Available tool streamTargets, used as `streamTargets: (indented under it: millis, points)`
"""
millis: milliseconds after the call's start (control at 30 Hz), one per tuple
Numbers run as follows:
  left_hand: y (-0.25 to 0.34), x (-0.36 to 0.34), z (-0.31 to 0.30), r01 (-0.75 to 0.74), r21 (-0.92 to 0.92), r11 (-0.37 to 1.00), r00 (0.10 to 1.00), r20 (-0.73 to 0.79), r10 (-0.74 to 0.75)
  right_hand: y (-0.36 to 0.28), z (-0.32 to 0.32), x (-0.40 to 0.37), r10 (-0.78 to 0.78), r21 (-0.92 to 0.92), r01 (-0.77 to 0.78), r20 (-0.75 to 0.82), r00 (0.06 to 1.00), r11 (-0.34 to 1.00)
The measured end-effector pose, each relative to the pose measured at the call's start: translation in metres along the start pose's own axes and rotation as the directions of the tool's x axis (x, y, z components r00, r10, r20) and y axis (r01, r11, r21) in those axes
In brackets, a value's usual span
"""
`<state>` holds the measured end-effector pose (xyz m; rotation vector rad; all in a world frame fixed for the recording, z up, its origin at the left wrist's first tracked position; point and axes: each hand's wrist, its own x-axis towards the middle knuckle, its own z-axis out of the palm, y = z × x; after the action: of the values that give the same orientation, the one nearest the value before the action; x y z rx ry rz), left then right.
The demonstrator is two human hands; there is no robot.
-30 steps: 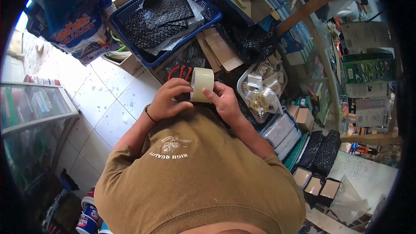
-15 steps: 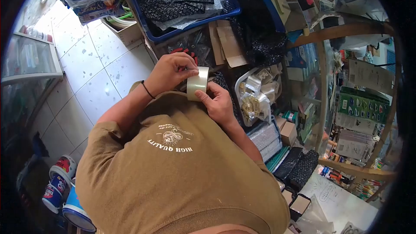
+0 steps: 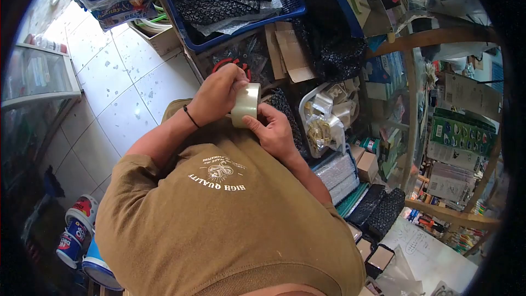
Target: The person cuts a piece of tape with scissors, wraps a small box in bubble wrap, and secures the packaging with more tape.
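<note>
A wide roll of clear packing tape (image 3: 246, 105) is held up in front of my chest. My right hand (image 3: 275, 131) grips it from the right, thumb on the outer face and fingers reaching behind or into the core. Curled against the roll's upper left edge is my left hand (image 3: 218, 97), with a dark band on its wrist. Its fingers are closed at the tape, and the fingertips are mostly hidden behind the knuckles, so a loose tape end cannot be made out.
Beyond my hands stands a blue basket (image 3: 192, 41) of black bubble wrap, beside folded cardboard (image 3: 293, 57). To the right are a white tray (image 3: 302, 111) of plastic-wrapped items, small boxes (image 3: 366, 165) and a wooden-framed display (image 3: 433, 41). Paint buckets (image 3: 82, 208) sit at lower left.
My left hand has turned and curled more tightly, its knuckles now facing up beside the roll. The roll has shifted slightly left, and my right hand keeps its grip.
</note>
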<state>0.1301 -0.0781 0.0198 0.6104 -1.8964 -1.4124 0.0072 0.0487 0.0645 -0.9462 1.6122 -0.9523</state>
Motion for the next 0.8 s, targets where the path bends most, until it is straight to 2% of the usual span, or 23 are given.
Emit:
streamTargets:
  millis: [33, 100, 133, 200, 233, 300, 333, 367, 400, 433, 467, 500, 567, 600, 667, 733, 800]
  points:
    - [0.000, 0.001, -0.001, 0.000, 0.001, 1.000, 1.000, 0.001, 0.000, -0.001, 0.001, 0.000, 0.000, 0.001, 0.000, -0.001, 1.000, 1.000]
    - [0.002, 0.004, -0.005, 0.032, -0.050, 0.998, 0.995, -0.090, -0.037, -0.010, 0.004, -0.002, -0.145, -0.142, 0.145, 0.011, 0.989, 0.979]
    - [0.002, 0.005, -0.006, 0.033, -0.051, 0.998, 0.995, -0.088, -0.038, -0.019, 0.004, -0.003, -0.153, -0.175, 0.156, 0.031, 0.988, 0.972]
    - [0.003, 0.005, -0.007, 0.168, -0.179, 0.969, 0.980, -0.080, -0.184, -0.018, 0.003, -0.004, -0.137, -0.185, 0.143, 0.046, 0.990, 0.972]
    - [0.002, 0.006, -0.008, 0.168, -0.179, 0.969, 0.979, -0.080, -0.185, -0.018, 0.002, -0.004, -0.123, -0.197, 0.133, 0.062, 0.990, 0.971]
    - [0.002, 0.008, -0.012, 0.106, -0.114, 0.988, 0.993, -0.032, -0.110, -0.013, 0.000, -0.006, -0.128, -0.165, 0.139, 0.072, 0.989, 0.977]
    - [0.006, 0.009, -0.014, 0.105, -0.114, 0.988, 0.993, -0.035, -0.110, -0.012, -0.001, -0.006, -0.134, -0.132, 0.144, 0.079, 0.988, 0.981]
    - [0.012, 0.009, -0.018, 0.126, -0.137, 0.983, 0.992, 0.032, -0.123, -0.013, -0.004, -0.006, -0.134, -0.133, 0.144, 0.082, 0.988, 0.981]
    - [0.020, 0.010, -0.020, 0.149, -0.158, 0.976, 0.986, 0.099, -0.135, -0.015, -0.008, -0.007, -0.059, -0.041, 0.060, 0.018, 0.998, 0.997]
    - [0.024, 0.010, -0.020, 0.151, -0.158, 0.976, 0.986, 0.098, -0.136, -0.016, -0.011, -0.006, 0.022, 0.058, -0.020, -0.041, 0.999, 0.998]
    - [0.028, 0.011, -0.019, 0.118, -0.145, 0.982, 0.987, 0.124, -0.101, -0.017, -0.012, 0.000, -0.030, 0.029, 0.035, -0.160, 0.987, 0.999]
    - [0.032, 0.012, -0.019, 0.084, -0.133, 0.988, 0.986, 0.153, -0.063, -0.022, -0.016, 0.005, -0.041, 0.015, 0.045, -0.208, 0.977, 0.999]
    - [0.040, 0.016, -0.021, 0.089, -0.117, 0.989, 0.978, 0.198, -0.065, -0.035, -0.018, 0.014, -0.101, -0.131, 0.069, -0.258, 0.961, 0.989]
    - [0.043, 0.018, -0.021, 0.069, -0.107, 0.992, 0.975, 0.217, -0.045, -0.038, -0.020, 0.017, -0.103, -0.131, 0.071, -0.262, 0.959, 0.989]
    - [0.044, 0.018, -0.021, 0.047, -0.096, 0.994, 0.972, 0.232, -0.023, -0.042, -0.024, 0.020, -0.052, -0.058, 0.044, -0.150, 0.987, 0.997]
    - [0.039, 0.018, -0.022, -0.023, -0.067, 0.998, 0.975, 0.221, 0.037, -0.047, -0.024, 0.022, -0.027, -0.011, 0.026, -0.123, 0.992, 1.000]
    - [0.038, 0.018, -0.023, -0.026, -0.074, 0.997, 0.974, 0.222, 0.042, -0.049, -0.024, 0.023, 0.004, 0.039, 0.000, -0.095, 0.995, 0.999]
